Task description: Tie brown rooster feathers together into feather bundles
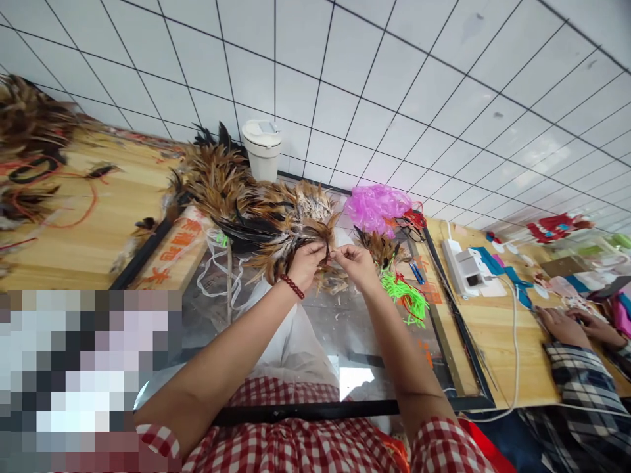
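The left hand [308, 261], a red bracelet [292, 286] at its wrist, pinched the near edge of the feathers [315, 231], which spread out just beyond its fingers in brown and black. Just beside it, the right hand [357, 264] had its thumb and finger pressed together at that same edge — whether anything thin lay between them was too small to tell. Beyond the left hand and to its left, a heap [217, 172] of plumes stood near a white bin [263, 152]. Beyond the right hand lay a purple bag [377, 205]; to its right, green strings [407, 299] and a blue tool [417, 272]. Well apart, farther right — a co-worker's hand [564, 326].
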Demonstrator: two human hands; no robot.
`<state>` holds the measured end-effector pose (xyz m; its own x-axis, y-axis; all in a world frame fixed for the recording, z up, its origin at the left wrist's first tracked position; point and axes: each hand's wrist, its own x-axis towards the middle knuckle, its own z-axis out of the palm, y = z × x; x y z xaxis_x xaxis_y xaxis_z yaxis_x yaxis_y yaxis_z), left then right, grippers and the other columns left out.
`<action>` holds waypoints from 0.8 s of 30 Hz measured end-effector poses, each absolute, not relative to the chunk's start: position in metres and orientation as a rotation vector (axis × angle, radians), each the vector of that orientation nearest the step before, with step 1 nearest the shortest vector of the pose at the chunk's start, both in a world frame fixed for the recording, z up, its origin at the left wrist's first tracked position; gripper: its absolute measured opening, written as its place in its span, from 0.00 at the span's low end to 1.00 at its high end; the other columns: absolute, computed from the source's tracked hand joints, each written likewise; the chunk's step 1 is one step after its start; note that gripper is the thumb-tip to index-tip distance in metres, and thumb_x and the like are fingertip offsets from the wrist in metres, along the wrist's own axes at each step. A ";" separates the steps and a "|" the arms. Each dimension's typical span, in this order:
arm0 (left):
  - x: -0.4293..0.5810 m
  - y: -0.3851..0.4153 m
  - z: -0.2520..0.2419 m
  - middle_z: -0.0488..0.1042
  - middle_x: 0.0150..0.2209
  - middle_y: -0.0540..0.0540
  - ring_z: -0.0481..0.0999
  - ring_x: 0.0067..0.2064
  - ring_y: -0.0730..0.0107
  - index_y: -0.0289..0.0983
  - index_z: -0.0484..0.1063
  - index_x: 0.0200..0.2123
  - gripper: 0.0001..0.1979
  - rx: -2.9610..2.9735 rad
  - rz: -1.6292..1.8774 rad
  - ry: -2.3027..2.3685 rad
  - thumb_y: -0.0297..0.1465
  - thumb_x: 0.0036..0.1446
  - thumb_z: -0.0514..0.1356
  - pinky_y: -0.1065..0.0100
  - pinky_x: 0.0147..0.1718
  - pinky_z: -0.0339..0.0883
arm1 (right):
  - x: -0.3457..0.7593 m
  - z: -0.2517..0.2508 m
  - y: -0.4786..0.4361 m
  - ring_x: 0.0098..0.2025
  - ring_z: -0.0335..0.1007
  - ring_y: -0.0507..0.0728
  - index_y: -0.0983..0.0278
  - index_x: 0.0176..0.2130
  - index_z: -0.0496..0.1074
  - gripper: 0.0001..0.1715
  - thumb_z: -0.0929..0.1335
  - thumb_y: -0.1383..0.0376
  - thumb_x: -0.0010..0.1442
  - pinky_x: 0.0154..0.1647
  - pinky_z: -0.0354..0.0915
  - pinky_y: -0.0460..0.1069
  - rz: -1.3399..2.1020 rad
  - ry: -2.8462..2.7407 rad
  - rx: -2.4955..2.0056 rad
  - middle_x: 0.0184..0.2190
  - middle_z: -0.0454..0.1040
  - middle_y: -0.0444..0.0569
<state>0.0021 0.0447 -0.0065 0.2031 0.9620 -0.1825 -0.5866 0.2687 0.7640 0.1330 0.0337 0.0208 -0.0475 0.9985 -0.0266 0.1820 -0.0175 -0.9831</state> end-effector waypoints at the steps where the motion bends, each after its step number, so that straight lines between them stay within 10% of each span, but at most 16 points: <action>1: 0.002 0.045 -0.006 0.71 0.23 0.50 0.69 0.25 0.78 0.32 0.73 0.23 0.13 0.617 1.174 0.736 0.34 0.40 0.70 0.74 0.27 0.65 | 0.136 0.022 0.035 0.23 0.59 0.50 0.63 0.22 0.69 0.18 0.73 0.52 0.45 0.26 0.56 0.46 1.175 -1.330 -1.335 0.17 0.66 0.41; 5: 0.001 0.044 -0.003 0.72 0.26 0.49 0.69 0.27 0.79 0.32 0.74 0.26 0.13 0.574 1.189 0.694 0.33 0.39 0.71 0.75 0.28 0.66 | 0.154 0.032 0.038 0.18 0.48 0.47 0.63 0.18 0.65 0.19 0.74 0.54 0.42 0.22 0.48 0.46 1.244 -1.182 -1.306 0.13 0.57 0.38; 17: -0.001 0.046 -0.003 0.72 0.26 0.49 0.72 0.28 0.78 0.31 0.73 0.27 0.16 0.539 1.194 0.677 0.36 0.38 0.72 0.73 0.30 0.67 | 0.168 0.029 0.043 0.36 0.64 0.54 0.61 0.29 0.79 0.18 0.64 0.54 0.52 0.34 0.59 0.47 1.148 -1.504 -1.463 0.32 0.74 0.45; 24: -0.001 0.045 -0.001 0.72 0.26 0.49 0.72 0.29 0.77 0.31 0.73 0.27 0.16 0.523 1.197 0.673 0.35 0.38 0.71 0.72 0.30 0.67 | 0.164 0.033 0.040 0.24 0.59 0.49 0.63 0.28 0.76 0.17 0.74 0.54 0.42 0.27 0.57 0.47 1.207 -1.229 -1.372 0.23 0.71 0.42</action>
